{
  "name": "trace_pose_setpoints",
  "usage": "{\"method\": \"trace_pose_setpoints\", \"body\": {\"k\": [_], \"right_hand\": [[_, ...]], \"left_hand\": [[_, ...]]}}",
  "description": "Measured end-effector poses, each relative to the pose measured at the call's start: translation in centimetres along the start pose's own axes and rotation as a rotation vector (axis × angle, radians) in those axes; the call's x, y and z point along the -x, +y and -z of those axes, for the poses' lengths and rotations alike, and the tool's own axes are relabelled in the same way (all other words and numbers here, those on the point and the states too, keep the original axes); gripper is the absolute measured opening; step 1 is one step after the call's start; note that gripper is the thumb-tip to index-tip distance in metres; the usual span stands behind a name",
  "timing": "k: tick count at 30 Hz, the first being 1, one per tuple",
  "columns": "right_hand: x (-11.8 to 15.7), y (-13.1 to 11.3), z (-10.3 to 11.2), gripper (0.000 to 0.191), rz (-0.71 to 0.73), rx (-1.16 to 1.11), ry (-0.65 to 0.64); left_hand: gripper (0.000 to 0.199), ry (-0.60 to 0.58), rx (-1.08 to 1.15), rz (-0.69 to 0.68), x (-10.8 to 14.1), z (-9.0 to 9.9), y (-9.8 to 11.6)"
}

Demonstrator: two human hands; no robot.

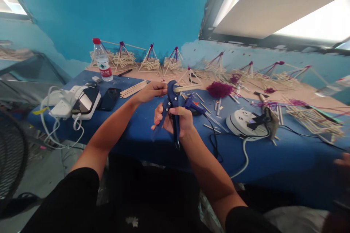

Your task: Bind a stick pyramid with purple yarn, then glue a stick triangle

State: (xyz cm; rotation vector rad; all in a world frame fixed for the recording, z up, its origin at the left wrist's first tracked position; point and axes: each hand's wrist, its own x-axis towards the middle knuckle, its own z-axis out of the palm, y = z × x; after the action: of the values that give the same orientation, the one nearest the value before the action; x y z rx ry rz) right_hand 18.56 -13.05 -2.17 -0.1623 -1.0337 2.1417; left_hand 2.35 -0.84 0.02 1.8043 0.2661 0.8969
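My right hand [182, 118] is wrapped round the handles of a blue cutting tool [172, 96], held upright over the front of the blue-covered table. A few thin wooden sticks [187, 87] pass through the tool's head and stick out to its right. At the left side of that head, my left hand [153, 91] pinches the sticks' other end, which is mostly hidden by the fingers. Just behind my left wrist lies a bundle of loose sticks [133, 89]. A blue glue gun [194, 105] rests on the table right of the tool.
Stick structures with purple tops [150, 62] line the wall. A water bottle [103, 62], a black phone [109, 99] and white chargers [84, 102] are at left. Purple yarn [220, 89] and a round white power strip [246, 123] with cables are at right. Another person's hand [343, 161] shows at the right edge.
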Motion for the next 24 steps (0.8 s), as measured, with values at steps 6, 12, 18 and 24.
{"method": "trace_pose_setpoints", "body": {"k": [6, 12, 18, 24], "right_hand": [[0.2, 0.7, 1.3, 0.037, -0.004, -0.028, -0.044], [-0.1, 1.0, 2.4, 0.045, -0.108, 0.047, -0.033], [-0.2, 0.8, 3.2, 0.048, -0.127, 0.078, -0.099], [-0.4, 1.4, 3.8, 0.048, -0.126, 0.011, -0.164]], "left_hand": [[0.069, 0.011, 0.105, 0.064, 0.3, -0.5, -0.2], [0.06, 0.063, 0.236, 0.207, 0.5, -0.8, -0.6], [0.051, 0.154, 0.273, 0.265, 0.1, -1.0, -0.6], [0.055, 0.157, 0.181, 0.294, 0.0, -1.2, 0.1]]}}
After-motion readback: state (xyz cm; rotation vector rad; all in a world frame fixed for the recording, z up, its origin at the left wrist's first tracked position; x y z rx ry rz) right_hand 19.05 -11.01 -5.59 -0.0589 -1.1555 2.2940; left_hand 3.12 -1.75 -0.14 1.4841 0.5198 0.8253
